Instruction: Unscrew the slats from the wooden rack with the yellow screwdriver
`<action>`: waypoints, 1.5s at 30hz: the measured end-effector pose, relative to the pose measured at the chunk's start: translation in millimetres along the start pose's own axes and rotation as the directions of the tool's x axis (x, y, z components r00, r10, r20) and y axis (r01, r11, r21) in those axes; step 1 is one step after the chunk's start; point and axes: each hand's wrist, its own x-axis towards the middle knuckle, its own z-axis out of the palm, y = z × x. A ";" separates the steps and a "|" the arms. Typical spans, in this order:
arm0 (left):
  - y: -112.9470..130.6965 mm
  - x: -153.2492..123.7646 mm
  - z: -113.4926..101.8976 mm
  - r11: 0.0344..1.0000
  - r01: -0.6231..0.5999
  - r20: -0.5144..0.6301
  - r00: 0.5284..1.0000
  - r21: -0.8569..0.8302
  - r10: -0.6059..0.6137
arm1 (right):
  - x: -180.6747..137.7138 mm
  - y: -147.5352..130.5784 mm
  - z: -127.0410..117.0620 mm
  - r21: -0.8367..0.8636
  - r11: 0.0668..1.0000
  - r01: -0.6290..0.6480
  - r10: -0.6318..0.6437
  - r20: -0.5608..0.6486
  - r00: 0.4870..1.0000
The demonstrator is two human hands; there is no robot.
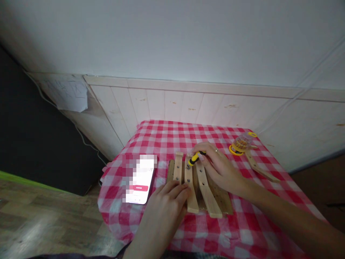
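In my right hand point(211, 160) is a yellow-and-black screwdriver point(197, 157), gripped by the fingers and tilted down to the left. Its lower end meets a dark screw or hole in the middle wooden leg point(192, 201). My left hand point(171, 196) is closed over the lower part of the left wooden leg point(178, 163), with fingertips against the middle one. A third wooden leg point(210, 199) lies to the right, beneath the right hand's side. These bent legs rest on a brown wooden board point(225, 201) with small holes, partly covered by both hands.
A phone with a lit screen point(140, 181) lies left of the board. At the right stand a clear container with yellow ends point(241, 144) and another bent wooden leg point(260, 169). The red-and-white checked tablecloth point(172, 135) reaches the panelled wall point(172, 102).
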 end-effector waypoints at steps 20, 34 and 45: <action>-1.0 -2.1 6.0 1.000 0.014 0.012 1.000 0.001 -0.014 | -2.0 4.3 -5.6 -0.038 0.999 -0.012 0.012 -0.011 1.000; 5.1 -6.5 14.6 0.993 -0.018 -0.009 1.000 0.119 0.020 | -0.5 5.1 -3.1 -0.026 1.000 -0.003 0.003 0.000 1.000; 6.1 -6.4 10.0 0.997 -0.011 -0.001 1.000 0.075 0.011 | -0.9 -8.3 -8.3 0.038 0.997 0.063 -0.068 0.142 0.988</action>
